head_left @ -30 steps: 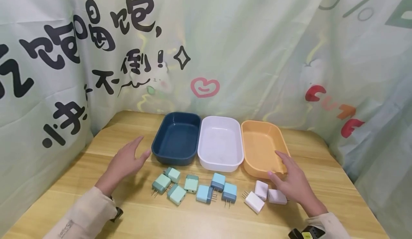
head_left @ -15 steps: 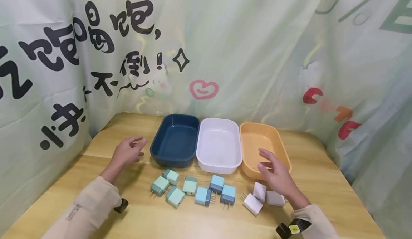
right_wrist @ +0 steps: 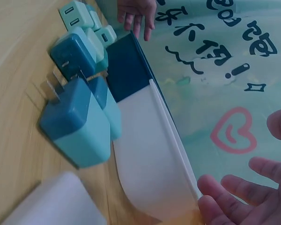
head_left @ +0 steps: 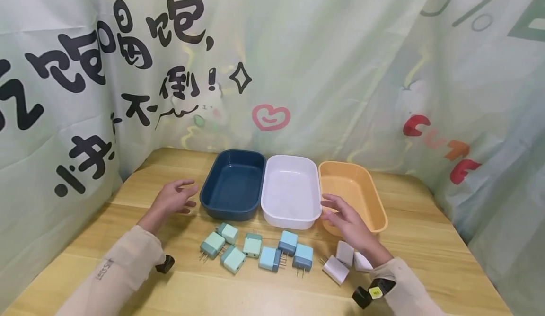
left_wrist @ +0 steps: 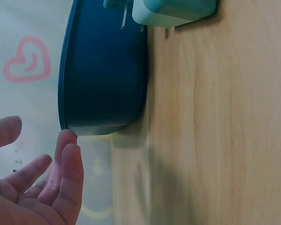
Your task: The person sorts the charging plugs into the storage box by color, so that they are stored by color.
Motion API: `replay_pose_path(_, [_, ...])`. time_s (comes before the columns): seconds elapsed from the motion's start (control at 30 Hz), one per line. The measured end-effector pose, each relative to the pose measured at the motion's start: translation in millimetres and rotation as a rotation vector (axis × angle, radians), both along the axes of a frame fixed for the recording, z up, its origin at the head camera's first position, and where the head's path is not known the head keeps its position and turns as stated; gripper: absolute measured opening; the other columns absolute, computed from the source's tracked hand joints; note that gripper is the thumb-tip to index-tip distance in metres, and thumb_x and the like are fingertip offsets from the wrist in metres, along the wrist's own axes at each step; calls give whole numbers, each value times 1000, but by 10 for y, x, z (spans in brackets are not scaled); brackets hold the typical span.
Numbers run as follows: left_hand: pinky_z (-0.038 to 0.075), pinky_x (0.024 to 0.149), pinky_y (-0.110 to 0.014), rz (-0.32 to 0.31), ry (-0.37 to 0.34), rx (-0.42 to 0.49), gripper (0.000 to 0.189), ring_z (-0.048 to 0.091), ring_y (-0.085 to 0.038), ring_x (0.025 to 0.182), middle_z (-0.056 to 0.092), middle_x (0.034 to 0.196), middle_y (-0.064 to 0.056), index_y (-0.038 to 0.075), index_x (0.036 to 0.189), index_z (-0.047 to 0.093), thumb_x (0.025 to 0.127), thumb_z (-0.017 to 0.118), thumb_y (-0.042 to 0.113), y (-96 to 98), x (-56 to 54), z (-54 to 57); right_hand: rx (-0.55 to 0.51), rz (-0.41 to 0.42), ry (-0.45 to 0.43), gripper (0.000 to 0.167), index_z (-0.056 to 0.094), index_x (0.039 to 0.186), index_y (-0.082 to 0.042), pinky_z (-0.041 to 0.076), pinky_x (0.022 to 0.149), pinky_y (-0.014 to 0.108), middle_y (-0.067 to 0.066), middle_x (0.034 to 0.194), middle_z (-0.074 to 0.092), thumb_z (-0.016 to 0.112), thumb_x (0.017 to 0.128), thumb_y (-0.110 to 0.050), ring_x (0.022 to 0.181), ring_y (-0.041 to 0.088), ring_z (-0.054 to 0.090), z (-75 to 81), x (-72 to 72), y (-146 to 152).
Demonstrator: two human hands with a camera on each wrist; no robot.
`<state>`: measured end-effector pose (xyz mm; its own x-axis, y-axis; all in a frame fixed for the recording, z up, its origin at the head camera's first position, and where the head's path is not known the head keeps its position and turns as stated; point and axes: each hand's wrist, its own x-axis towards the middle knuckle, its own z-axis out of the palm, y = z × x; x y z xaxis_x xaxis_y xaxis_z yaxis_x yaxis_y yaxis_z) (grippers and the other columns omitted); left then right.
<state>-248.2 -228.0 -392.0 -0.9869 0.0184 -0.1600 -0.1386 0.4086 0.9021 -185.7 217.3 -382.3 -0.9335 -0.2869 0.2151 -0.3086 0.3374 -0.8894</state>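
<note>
My left hand (head_left: 173, 198) hovers just left of the navy tray (head_left: 232, 212), fingers loosely bent and holding nothing. In the left wrist view its fingertips (left_wrist: 71, 154) appear beside the tray's rim; whether they touch cannot be told. My right hand (head_left: 350, 223), also holding nothing, is above the front left of the orange tray (head_left: 376, 197), close to the white tray (head_left: 291, 219). Its fingers (right_wrist: 234, 187) are spread and slightly bent. Below lie several mint-green charger plugs (head_left: 233, 259), blue charger plugs (head_left: 269, 258) and white charger plugs (head_left: 335, 269), one partly hidden by my right wrist.
The three trays stand side by side toward the back of the wooden table (head_left: 255, 297). A printed curtain (head_left: 323, 70) hangs behind and at both sides. Metal prongs stick out from several plugs.
My right hand has moved left, from the orange tray's right side to its front left corner. My left hand's fingers have relaxed from a wider spread, staying beside the navy tray. The plugs stay put.
</note>
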Motion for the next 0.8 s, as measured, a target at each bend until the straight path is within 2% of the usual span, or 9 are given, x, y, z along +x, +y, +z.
replay_pose_path(0.23, [58,73,-37,-15,-17,-32,58,67,-28,94,53,132,-28,2,147,37,99,57,27,37,-60,-34,-13,84,-52,42,38,139,9,53,85,42,33,125,53,47,102,-9,99,40,62,20,-40,-156])
replay_pose_path(0.53, [58,72,-38,-42,-9,-75,54,66,-30,96,50,135,-29,3,145,38,97,59,15,83,-89,-100,5,178,-87,40,39,137,11,53,84,49,33,122,55,45,103,-10,98,39,63,-11,-121,-354])
replay_pose_path(0.8, [57,67,-36,-42,-1,-82,52,67,-27,91,52,133,-28,2,143,42,94,60,8,130,-103,-126,-12,229,-145,42,38,138,9,53,86,44,31,123,56,44,104,-14,98,39,63,-60,-158,-529])
